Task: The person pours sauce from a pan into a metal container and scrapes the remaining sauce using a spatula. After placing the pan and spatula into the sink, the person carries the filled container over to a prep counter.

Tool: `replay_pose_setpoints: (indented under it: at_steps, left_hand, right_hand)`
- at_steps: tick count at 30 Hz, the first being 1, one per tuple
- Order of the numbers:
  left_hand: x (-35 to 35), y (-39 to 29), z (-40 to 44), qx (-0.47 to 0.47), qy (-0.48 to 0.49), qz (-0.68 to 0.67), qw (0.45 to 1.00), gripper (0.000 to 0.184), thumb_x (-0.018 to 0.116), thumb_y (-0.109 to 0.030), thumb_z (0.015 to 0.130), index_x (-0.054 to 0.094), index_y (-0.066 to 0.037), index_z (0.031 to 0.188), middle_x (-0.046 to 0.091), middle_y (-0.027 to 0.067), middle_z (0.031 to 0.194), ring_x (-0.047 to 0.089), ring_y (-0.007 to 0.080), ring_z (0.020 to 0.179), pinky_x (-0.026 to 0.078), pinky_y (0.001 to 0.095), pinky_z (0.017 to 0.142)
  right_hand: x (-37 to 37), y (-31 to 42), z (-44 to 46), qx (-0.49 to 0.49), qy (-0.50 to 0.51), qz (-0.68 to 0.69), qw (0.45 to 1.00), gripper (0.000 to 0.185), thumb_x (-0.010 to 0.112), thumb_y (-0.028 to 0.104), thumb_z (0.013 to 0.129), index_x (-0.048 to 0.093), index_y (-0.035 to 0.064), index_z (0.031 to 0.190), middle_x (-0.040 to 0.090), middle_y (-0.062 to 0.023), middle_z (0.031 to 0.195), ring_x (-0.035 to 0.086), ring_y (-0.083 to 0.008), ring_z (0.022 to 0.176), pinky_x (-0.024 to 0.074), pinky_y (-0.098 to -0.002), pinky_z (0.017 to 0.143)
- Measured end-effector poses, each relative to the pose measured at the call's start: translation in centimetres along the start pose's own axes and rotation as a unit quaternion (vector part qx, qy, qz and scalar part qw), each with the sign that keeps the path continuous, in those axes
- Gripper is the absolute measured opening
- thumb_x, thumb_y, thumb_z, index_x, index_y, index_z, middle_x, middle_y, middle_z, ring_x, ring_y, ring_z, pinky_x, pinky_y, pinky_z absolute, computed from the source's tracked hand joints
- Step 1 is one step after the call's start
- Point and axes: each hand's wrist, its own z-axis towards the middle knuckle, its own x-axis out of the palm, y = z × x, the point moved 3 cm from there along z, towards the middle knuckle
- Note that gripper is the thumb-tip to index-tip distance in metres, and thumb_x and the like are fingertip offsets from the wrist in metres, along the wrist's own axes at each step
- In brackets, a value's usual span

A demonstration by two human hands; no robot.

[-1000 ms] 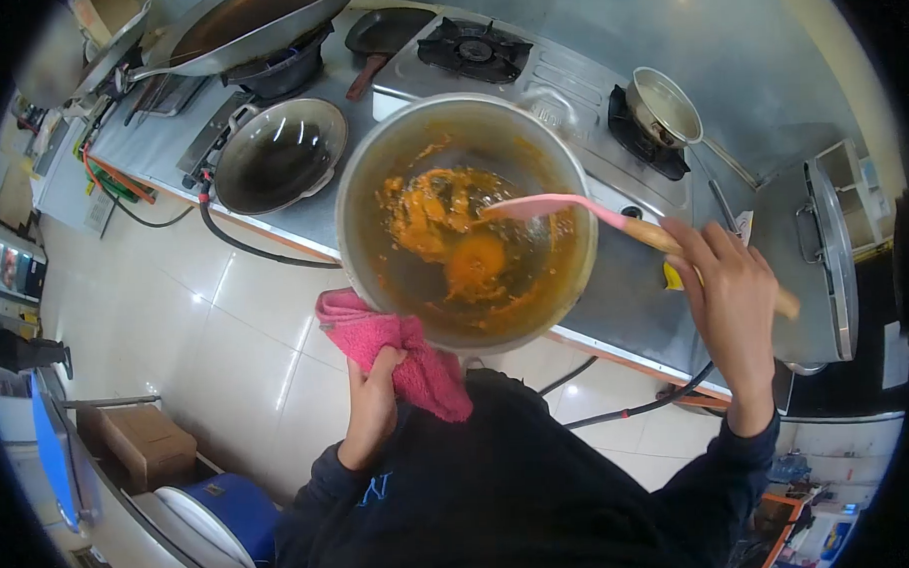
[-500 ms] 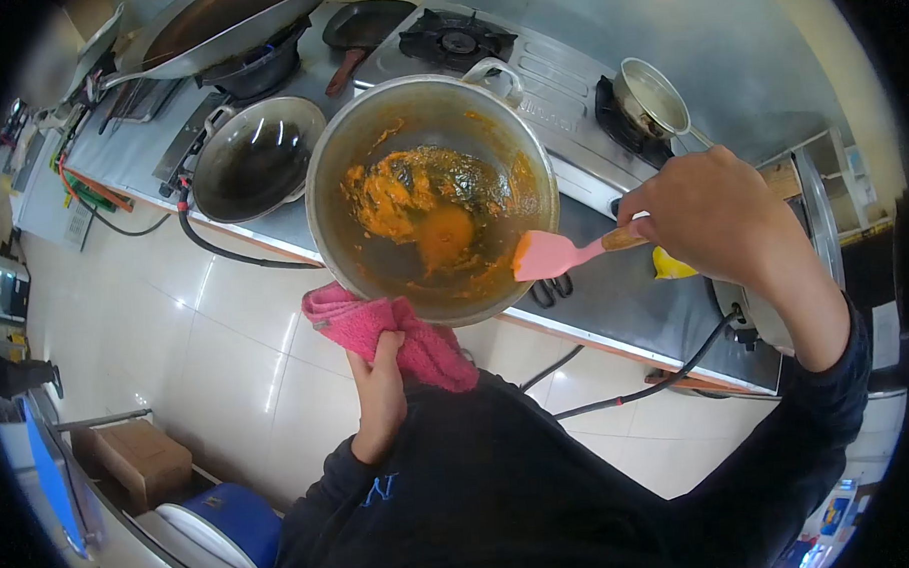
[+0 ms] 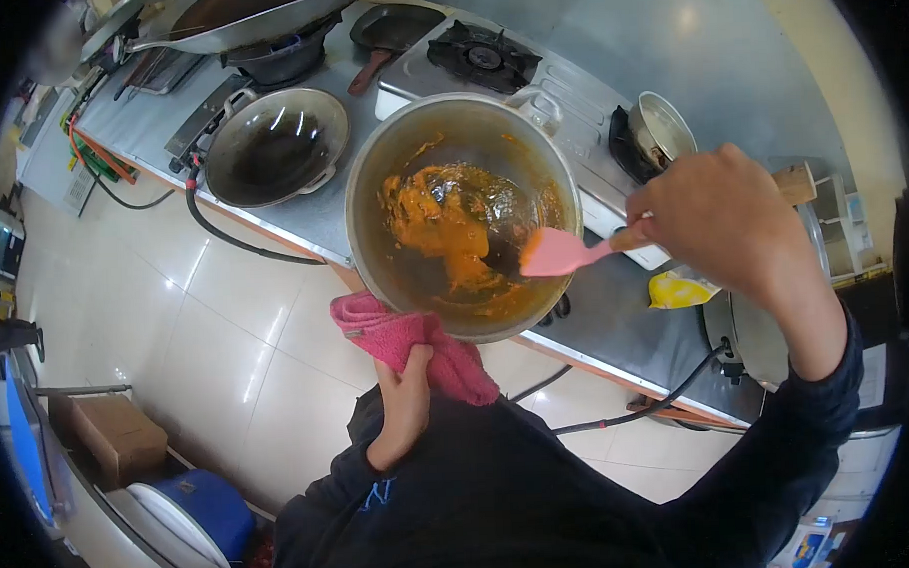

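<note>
Pink spatula (image 3: 562,252) is shifting inward in the metal pot (image 3: 366,209), right hand (image 3: 722,215) gripping it, left hand (image 3: 407,401) clutching pink towel (image 3: 401,333) at rim; apparently stirring orange paste (image 3: 432,220), next stroke needing steady bracing.

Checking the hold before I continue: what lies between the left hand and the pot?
The pink cloth lies between the left hand and the pot; the head view shows it bunched in that hand, by the pot's near rim.

Bright scene, glare streaks floor (image 3: 215,317) and wok (image 3: 275,155), wall (image 3: 656,47) shows soft hotspot, fisheye bends edges, corners black.
</note>
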Motion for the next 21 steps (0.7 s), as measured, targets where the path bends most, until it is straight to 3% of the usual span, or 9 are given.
replay_pose_setpoints:
  at_steps: [2,5,9,12,15,18,21]
  left_hand:
    - [0.1,0.1,-0.1,0.001,-0.003,-0.004,1.000,0.035,0.048,-0.001,0.076,0.041,0.000,0.111,0.050,0.0086,0.101,0.050,0.0167,0.092,0.041,0.0291,0.081]
    - [0.3,0.1,-0.4,0.003,-0.015,-0.022,1.000,0.035,0.049,-0.001,0.076,0.041,0.000,0.111,0.050,0.0087,0.101,0.050,0.0172,0.093,0.041,0.0293,0.081]
    - [-0.2,0.3,-0.5,-0.015,-0.014,-0.049,0.999,0.036,0.049,0.000,0.076,0.040,-0.001,0.111,0.050,0.0085,0.101,0.050,0.0178,0.093,0.041,0.0291,0.081]
    - [-0.1,0.6,-0.5,-0.014,-0.015,-0.043,0.999,0.036,0.049,0.000,0.075,0.040,-0.001,0.110,0.051,0.0085,0.100,0.050,0.0179,0.092,0.041,0.0290,0.081]
    - [0.0,0.5,-0.8,-0.018,-0.025,-0.040,0.999,0.035,0.049,0.001,0.075,0.041,-0.001,0.109,0.051,0.0085,0.099,0.051,0.0174,0.091,0.041,0.0286,0.080]
    - [0.1,0.1,-1.2,-0.025,-0.014,-0.028,0.999,0.034,0.049,0.001,0.075,0.042,0.000,0.108,0.052,0.0085,0.099,0.051,0.0169,0.090,0.041,0.0281,0.079]
    - [0.2,0.3,-1.3,-0.035,0.000,-0.018,0.999,0.035,0.049,0.001,0.074,0.042,0.000,0.108,0.052,0.0085,0.097,0.051,0.0168,0.089,0.041,0.0278,0.078]
  right_hand:
    - [1.3,0.6,0.0,-0.006,0.042,-0.090,0.995,0.008,0.058,0.013,0.069,0.064,0.0097,0.074,0.061,-0.0062,0.068,0.061,-0.0185,0.069,0.0436,-0.0271,0.058]
    - [3.8,2.3,1.8,0.024,0.039,-0.087,0.995,0.010,0.058,0.011,0.069,0.064,0.0122,0.076,0.062,-0.0039,0.072,0.061,-0.0173,0.073,0.0426,-0.0273,0.062]
    - [4.4,3.1,3.1,0.031,-0.053,-0.028,0.998,0.008,0.060,0.013,0.067,0.063,0.0119,0.074,0.062,-0.0028,0.068,0.061,-0.0172,0.069,0.0426,-0.0251,0.059]
    - [2.0,0.8,0.2,0.073,0.018,-0.036,0.996,0.006,0.061,0.013,0.066,0.062,0.0139,0.071,0.061,-0.0019,0.067,0.061,-0.0161,0.068,0.0417,-0.0252,0.057]
    - [2.1,0.8,-1.0,0.129,0.027,-0.106,0.986,0.006,0.060,0.012,0.065,0.061,0.0164,0.069,0.060,-0.0005,0.067,0.060,-0.0146,0.069,0.0398,-0.0263,0.057]
    - [5.4,2.7,0.8,0.103,-0.161,-0.170,0.967,0.008,0.060,0.011,0.064,0.061,0.0178,0.068,0.059,0.0008,0.065,0.059,-0.0136,0.068,0.0380,-0.0264,0.058]
    - [5.1,3.9,2.3,0.084,-0.192,-0.138,0.968,0.008,0.059,0.011,0.064,0.061,0.0178,0.068,0.058,0.0013,0.066,0.058,-0.0129,0.069,0.0361,-0.0260,0.058]
